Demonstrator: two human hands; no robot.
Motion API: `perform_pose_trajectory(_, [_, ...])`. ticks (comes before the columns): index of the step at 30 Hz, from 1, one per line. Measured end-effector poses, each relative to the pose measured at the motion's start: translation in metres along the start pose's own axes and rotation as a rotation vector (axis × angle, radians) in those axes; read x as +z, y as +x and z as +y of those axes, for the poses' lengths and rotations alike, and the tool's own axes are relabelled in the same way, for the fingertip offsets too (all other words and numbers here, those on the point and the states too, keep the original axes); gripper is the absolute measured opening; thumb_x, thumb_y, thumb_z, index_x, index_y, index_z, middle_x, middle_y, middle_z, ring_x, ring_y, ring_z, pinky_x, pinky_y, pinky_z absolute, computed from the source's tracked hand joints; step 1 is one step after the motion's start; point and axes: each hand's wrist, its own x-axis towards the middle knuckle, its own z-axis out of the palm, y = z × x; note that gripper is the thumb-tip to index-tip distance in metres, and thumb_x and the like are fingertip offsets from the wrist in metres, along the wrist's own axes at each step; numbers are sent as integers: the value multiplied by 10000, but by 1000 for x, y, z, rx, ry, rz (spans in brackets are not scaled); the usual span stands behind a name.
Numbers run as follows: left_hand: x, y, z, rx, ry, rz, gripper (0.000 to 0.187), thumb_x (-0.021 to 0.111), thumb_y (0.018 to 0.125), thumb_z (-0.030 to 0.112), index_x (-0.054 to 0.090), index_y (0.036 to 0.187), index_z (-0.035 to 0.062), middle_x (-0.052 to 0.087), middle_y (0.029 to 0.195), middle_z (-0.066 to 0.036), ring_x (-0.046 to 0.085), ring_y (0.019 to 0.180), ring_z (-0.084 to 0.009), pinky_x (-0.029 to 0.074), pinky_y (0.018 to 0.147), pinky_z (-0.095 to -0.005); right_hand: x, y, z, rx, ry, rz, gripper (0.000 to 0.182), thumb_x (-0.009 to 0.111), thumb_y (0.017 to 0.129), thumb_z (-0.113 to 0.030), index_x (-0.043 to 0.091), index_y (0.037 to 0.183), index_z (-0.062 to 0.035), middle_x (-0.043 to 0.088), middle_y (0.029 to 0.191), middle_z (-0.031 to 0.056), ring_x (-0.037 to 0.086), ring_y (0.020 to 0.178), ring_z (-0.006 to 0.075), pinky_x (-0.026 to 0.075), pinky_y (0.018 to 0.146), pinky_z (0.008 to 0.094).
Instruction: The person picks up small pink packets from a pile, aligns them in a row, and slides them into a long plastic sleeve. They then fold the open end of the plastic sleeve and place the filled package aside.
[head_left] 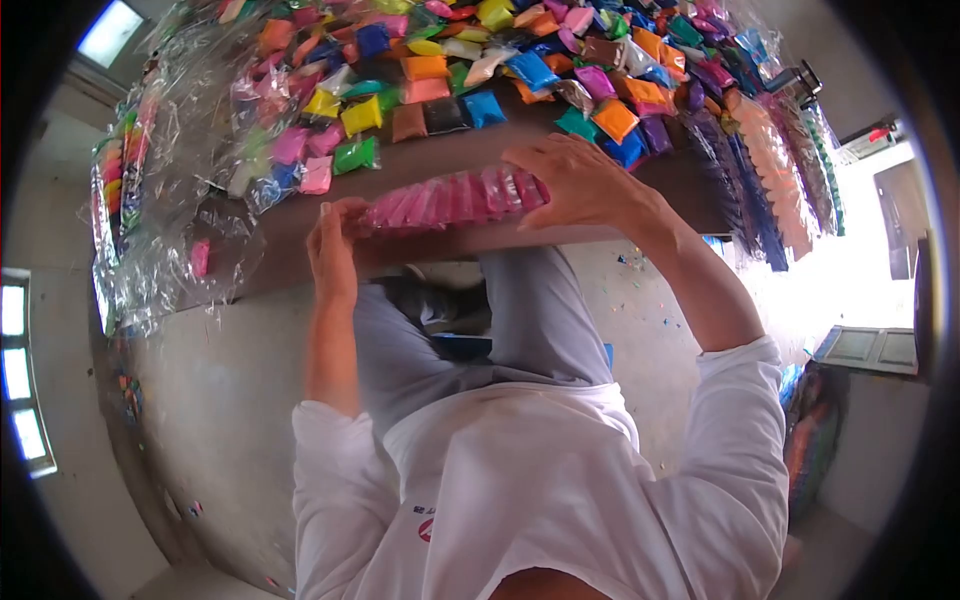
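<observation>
A row of small pink plastic packets [452,200], pressed side by side on their edges, lies along the near edge of the brown table [430,158]. At its left end, the fingers of my left hand [335,245] press against the packets. My right hand [580,182] curves around the right end, with the thumb on the near side and fingers over the far side. The row is squeezed between both hands. Just beyond it lie a black packet [446,115], a blue packet [484,109] and a green packet [356,155].
A heap of many-coloured packets [540,70] covers the far part of the table. Clear plastic wrapping [190,110] is bunched at the left, with a single pink packet [201,258] near it. Long strips of peach packets [770,165] hang over the right edge.
</observation>
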Motion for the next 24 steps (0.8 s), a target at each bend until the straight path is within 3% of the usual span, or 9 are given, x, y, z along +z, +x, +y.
perform_pose_trajectory(3, [-5,1,-2,35,-100,-23,502,391,1006,429,621,1040,-17,637,964,-96,584,842,-155,458,755,-282,9,14,-16,-70,-26,97,718,818,624,-271,527,1243,-55,607,1125,151,546,1096,330,419,940,425])
perform_pose_trajectory(8, [-11,4,-2,-21,-311,-41,453,368,1020,373,595,1050,-18,636,960,-114,603,826,-193,480,752,-314,17,30,-29,39,8,-38,602,789,646,-278,535,1139,-45,622,1008,170,579,1006,344,430,861,448])
perform_pose_trajectory(11, [-11,3,-3,-51,-328,5,438,378,1020,359,595,1043,-22,632,958,-116,600,834,-191,481,756,-313,19,28,-26,102,-18,111,662,795,628,-305,527,1179,-56,619,1033,180,583,1008,350,436,870,448])
perform_pose_trajectory(14, [-11,1,-5,-15,-229,-8,374,397,1014,306,588,1058,-13,623,967,-109,601,850,-193,482,772,-309,23,23,-23,63,-132,64,725,792,616,-383,525,1207,-60,616,1074,182,581,1021,365,439,881,460])
perform_pose_trajectory(16, [-23,7,-22,73,121,-12,349,421,997,300,582,1087,4,611,985,-95,596,880,-191,481,793,-317,45,23,-16,-9,-76,222,799,780,597,-469,520,1230,-56,607,1115,186,573,1046,376,436,895,473])
perform_pose_trajectory(17, [-20,4,-20,105,46,-19,351,433,987,312,579,1097,12,606,991,-89,593,893,-190,479,800,-320,47,25,-17,-114,-81,418,773,734,591,-556,551,1127,-29,629,1013,202,607,972,364,455,845,473])
perform_pose_trajectory(19, [-22,4,-20,35,-38,8,409,439,978,380,572,1116,18,596,996,-80,579,909,-183,467,805,-320,41,32,-31,-68,-49,412,657,729,610,-526,598,1024,-33,640,973,175,612,959,358,461,816,463])
perform_pose_trajectory(21, [-23,6,-21,38,-87,1,428,444,982,401,569,1112,13,592,985,-74,569,882,-172,450,786,-305,64,51,-31,49,-88,178,669,737,617,-467,556,1109,-51,614,1031,155,582,993,346,445,830,464])
perform_pose_trajectory(24, [-25,8,-24,23,-70,43,444,462,978,420,575,1090,6,590,965,-66,558,856,-166,435,770,-295,67,52,-39,103,-58,162,567,731,638,-397,559,1059,-59,616,989,128,587,973,319,443,804,453])
